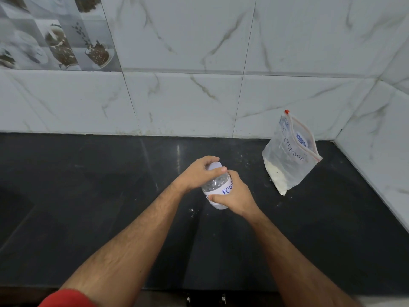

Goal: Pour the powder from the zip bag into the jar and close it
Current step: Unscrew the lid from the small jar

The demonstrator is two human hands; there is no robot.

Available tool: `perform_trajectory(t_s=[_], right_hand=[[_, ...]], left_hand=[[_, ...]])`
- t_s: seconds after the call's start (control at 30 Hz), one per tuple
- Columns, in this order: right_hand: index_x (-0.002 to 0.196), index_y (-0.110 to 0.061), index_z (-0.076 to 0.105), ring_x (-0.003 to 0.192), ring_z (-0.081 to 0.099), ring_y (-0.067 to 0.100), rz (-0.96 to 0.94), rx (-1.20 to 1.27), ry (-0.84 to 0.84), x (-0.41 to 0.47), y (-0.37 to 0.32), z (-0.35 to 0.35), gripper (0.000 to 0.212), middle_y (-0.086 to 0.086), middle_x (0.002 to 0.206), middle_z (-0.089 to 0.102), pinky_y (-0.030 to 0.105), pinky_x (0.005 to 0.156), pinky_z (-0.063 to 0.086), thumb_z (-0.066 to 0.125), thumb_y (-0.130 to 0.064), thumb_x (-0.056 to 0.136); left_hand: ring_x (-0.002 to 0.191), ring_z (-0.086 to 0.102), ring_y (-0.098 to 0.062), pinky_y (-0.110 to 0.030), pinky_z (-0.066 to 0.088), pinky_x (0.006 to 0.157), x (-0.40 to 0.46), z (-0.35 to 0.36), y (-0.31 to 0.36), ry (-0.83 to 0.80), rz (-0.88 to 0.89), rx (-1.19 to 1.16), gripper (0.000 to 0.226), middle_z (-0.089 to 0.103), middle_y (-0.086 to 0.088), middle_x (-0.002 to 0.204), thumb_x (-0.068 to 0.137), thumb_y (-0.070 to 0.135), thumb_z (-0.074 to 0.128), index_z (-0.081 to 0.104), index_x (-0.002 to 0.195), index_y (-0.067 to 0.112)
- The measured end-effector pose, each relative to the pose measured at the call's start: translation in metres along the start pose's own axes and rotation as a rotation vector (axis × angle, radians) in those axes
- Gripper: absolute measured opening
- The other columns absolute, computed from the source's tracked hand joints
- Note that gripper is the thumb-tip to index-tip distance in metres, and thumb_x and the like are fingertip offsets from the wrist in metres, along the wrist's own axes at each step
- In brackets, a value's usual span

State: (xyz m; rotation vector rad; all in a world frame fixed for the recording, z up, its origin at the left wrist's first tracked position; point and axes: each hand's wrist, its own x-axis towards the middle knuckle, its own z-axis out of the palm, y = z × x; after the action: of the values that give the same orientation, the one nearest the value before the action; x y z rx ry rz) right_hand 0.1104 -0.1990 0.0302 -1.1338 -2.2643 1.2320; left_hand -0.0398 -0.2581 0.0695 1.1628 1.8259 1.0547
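Left hand: fingers curled tight over white lid, frame centre.
Right hand: wrapped around clear jar, on its "POW…" label.
Zip bag: upright at right on black counter, well apart, powder inside.

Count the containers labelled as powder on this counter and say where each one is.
2. The jar is at the centre, held by both hands. The zip bag stands to the right near the wall corner. Nothing else labelled shows.
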Motion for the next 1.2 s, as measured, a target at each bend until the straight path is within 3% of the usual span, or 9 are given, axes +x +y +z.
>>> perform_trajectory(t_s=[0.17,0.43,0.53,0.63,0.8,0.9,0.97,1.1,1.2], right_hand=[[0.138,-0.024,0.039,0.107,0.059,0.016,0.025,0.014,-0.017,0.001,0.003,0.0,0.084,-0.005,0.123,0.057,0.029,0.092,0.054,0.088,-0.03,0.069],[0.134,-0.028,0.04,0.103,0.061,0.015,0.002,-0.029,0.031,-0.001,0.007,0.009,0.091,-0.007,0.118,0.058,0.033,0.09,0.056,0.089,-0.038,0.058],[0.133,-0.027,0.042,0.103,0.061,0.015,-0.015,-0.079,0.073,-0.002,0.006,0.011,0.092,-0.007,0.117,0.059,0.038,0.089,0.058,0.088,-0.042,0.055],[0.13,-0.027,0.045,0.106,0.059,0.015,-0.027,-0.122,0.105,-0.004,0.006,0.011,0.089,-0.009,0.114,0.059,0.041,0.091,0.056,0.086,-0.047,0.054],[0.123,-0.03,0.046,0.101,0.062,0.011,-0.002,-0.057,0.124,-0.007,0.014,0.013,0.087,-0.012,0.11,0.062,0.039,0.087,0.057,0.083,-0.051,0.047],[0.115,-0.033,0.045,0.1,0.062,0.011,-0.001,-0.014,0.122,-0.007,0.014,0.015,0.078,-0.011,0.111,0.06,0.03,0.084,0.055,0.088,-0.042,0.05],[0.114,-0.034,0.044,0.101,0.062,0.011,-0.005,0.015,0.116,-0.007,0.014,0.017,0.077,-0.011,0.112,0.058,0.027,0.083,0.054,0.09,-0.039,0.052],[0.116,-0.033,0.045,0.097,0.063,0.007,-0.001,0.049,0.09,-0.007,0.015,0.022,0.076,-0.015,0.111,0.058,0.021,0.081,0.052,0.09,-0.036,0.055],[0.114,-0.033,0.045,0.095,0.064,0.004,0.001,0.055,0.087,-0.007,0.016,0.025,0.074,-0.016,0.109,0.06,0.021,0.081,0.053,0.091,-0.035,0.056]], left_hand=[[0.121,0.054,-0.011,-0.03,0.046,0.104,0.001,-0.008,-0.001,-0.051,-0.009,0.08,0.079,0.051,-0.002,0.144,0.079,0.033,0.08,0.041,0.146,0.018],[0.119,0.059,-0.021,-0.035,0.05,0.098,0.001,-0.008,0.021,0.039,-0.107,0.537,0.082,0.059,0.002,0.137,0.072,0.063,0.074,0.049,0.14,0.025],[0.106,0.066,-0.02,-0.035,0.055,0.089,0.001,-0.008,0.025,0.045,-0.176,0.572,0.071,0.066,0.003,0.123,0.073,0.066,0.069,0.057,0.13,0.026],[0.078,0.074,-0.022,-0.037,0.063,0.074,0.003,-0.011,0.016,0.03,-0.235,0.338,0.052,0.073,0.001,0.098,0.077,0.062,0.066,0.064,0.11,0.021],[0.085,0.068,-0.021,-0.047,0.062,0.078,0.003,-0.024,-0.016,0.051,-0.405,-0.297,0.045,0.065,-0.01,0.108,0.093,0.049,0.054,0.061,0.12,0.013],[0.096,0.069,-0.027,-0.043,0.062,0.066,0.0,-0.034,-0.053,0.078,-0.536,-0.597,0.054,0.063,-0.014,0.119,0.092,0.058,0.051,0.057,0.124,0.015],[0.092,0.07,-0.03,-0.04,0.063,0.062,-0.004,-0.038,-0.076,0.153,-0.573,-0.674,0.052,0.065,-0.014,0.115,0.092,0.055,0.056,0.058,0.121,0.013],[0.075,0.068,-0.028,-0.03,0.061,0.05,-0.015,-0.036,-0.111,0.376,-0.603,-0.642,0.015,0.063,-0.019,0.106,0.094,0.005,0.056,0.059,0.108,0.001],[0.082,0.068,-0.032,-0.026,0.057,0.043,-0.018,-0.038,-0.134,0.503,-0.637,-0.577,0.022,0.063,-0.022,0.112,0.09,-0.005,0.051,0.057,0.11,-0.004]])
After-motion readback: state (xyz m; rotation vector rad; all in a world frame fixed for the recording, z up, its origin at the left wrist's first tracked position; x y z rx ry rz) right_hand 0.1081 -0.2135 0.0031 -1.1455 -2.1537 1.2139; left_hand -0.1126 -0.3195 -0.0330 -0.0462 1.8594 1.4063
